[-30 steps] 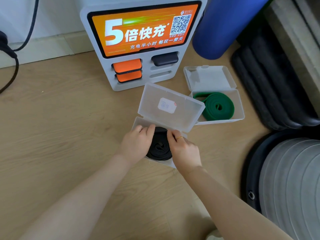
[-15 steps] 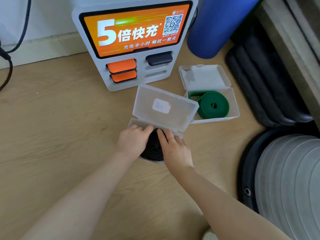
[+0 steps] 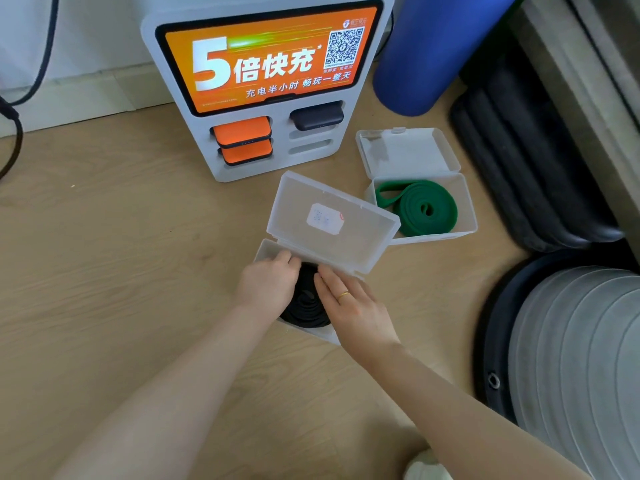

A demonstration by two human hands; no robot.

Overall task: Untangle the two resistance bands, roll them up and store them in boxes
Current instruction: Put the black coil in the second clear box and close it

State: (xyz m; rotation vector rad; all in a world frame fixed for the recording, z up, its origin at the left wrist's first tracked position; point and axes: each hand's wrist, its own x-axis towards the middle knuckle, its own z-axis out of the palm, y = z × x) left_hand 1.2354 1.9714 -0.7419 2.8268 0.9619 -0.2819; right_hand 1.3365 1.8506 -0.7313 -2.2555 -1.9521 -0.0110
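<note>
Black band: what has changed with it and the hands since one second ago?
Almost nothing. Both hands, left and right, remain pressing the rolled black band down into the near box, fingers straight; nothing was grasped or released. The lid stays open, and the green band lies unmoved in the far box. Only the camera shifted.

Two clear boxes (image 3: 464,216) (image 3: 266,252), two rolled bands: one green (image 3: 429,211), one black (image 3: 308,306). Two hands (image 3: 266,285) (image 3: 356,310). Three power banks: two orange (image 3: 241,131) (image 3: 246,152), one dark (image 3: 317,116).

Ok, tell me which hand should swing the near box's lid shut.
Probably the right hand: it lies directly under the raised lid. The left hand sits further left, pressing the black band into the box.
</note>
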